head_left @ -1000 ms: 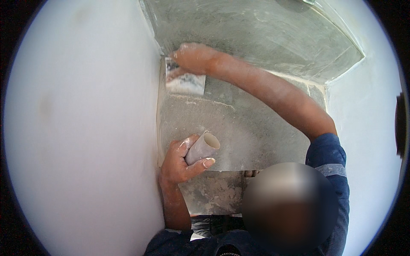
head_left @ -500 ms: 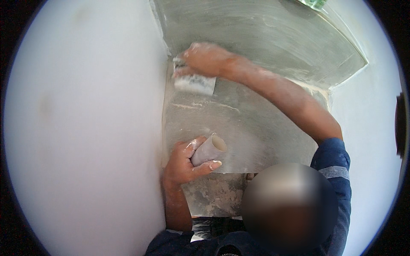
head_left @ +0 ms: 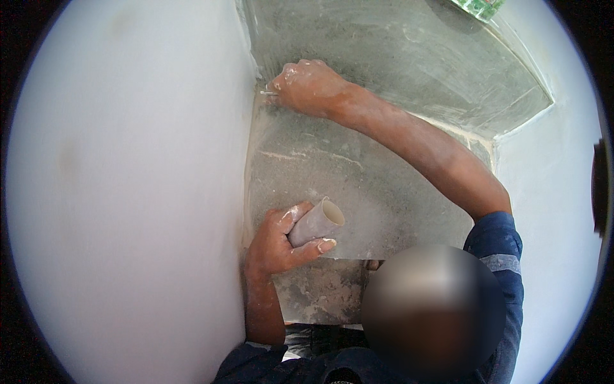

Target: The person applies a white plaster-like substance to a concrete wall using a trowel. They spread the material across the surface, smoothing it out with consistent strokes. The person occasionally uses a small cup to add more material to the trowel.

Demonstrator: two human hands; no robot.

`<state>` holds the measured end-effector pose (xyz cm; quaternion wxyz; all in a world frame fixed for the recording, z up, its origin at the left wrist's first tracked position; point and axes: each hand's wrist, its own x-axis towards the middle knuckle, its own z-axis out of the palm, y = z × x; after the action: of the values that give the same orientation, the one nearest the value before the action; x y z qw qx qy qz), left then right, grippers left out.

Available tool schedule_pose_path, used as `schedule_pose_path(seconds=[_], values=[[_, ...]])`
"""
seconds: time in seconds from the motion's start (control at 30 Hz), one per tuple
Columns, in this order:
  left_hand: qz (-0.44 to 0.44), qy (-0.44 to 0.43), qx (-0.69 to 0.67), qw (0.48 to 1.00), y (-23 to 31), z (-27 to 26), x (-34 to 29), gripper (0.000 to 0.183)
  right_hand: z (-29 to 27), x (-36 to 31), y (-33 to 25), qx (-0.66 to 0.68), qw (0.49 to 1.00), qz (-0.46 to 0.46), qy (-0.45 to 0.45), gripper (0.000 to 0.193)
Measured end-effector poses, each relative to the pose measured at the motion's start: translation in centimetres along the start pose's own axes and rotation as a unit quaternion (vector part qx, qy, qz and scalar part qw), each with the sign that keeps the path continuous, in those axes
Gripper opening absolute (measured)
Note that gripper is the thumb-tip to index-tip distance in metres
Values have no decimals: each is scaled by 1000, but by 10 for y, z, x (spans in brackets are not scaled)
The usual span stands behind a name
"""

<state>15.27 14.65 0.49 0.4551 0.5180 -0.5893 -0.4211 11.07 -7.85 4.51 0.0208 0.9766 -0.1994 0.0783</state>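
Left wall: one smooth white wall (head_left: 134,192), left of the pale grey, round, open-mouthed tube (head_left: 317,225).
Edge strip: one thin, light-coloured flat strip (head_left: 268,93), seen edge-on, beyond the tube and to its left; what it belongs to, I cannot tell.
Left hand: my left hand (head_left: 276,242) wraps the tube from its left, thumb and fingers around it, white smears on the skin; whether the tube is fixed below, I cannot tell.
Right hand: my right hand (head_left: 307,88), beyond the tube, is curled, the strip jutting from its left; my grip underneath is hidden.
Grey slab: one dusty grey cement slab (head_left: 390,192), around and beyond the tube, streaked pale.
Progress: I judge the slab partly worked; much grey shows, and how much is left, I cannot tell.
Count: two hands, one tube, one strip, one slab.
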Motion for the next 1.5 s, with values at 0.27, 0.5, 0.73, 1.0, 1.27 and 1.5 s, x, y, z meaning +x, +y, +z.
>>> schedule_pose_path(seconds=[0.27,0.5,0.73,1.0,1.27,1.5], values=[[11,13,-25,1000,-1,0,-1,42,-13,-33,-2,-5,993,-114,22,35],[12,11,-7,1000,-6,0,-2,43,-6,-35,13,-71,994,-6,86,28],[24,-4,-2,1000,-7,-3,-1,43,-1,-56,3,-48,998,-31,-4,34],[2,1,-28,1000,-5,0,-3,42,-12,-55,37,51,994,44,-90,49],[7,-7,-16,1000,-6,-1,-1,43,38,-79,72,-53,990,-110,-72,59],[5,8,-45,999,-5,1,-2,43,17,-77,40,1,990,-12,-141,62]])
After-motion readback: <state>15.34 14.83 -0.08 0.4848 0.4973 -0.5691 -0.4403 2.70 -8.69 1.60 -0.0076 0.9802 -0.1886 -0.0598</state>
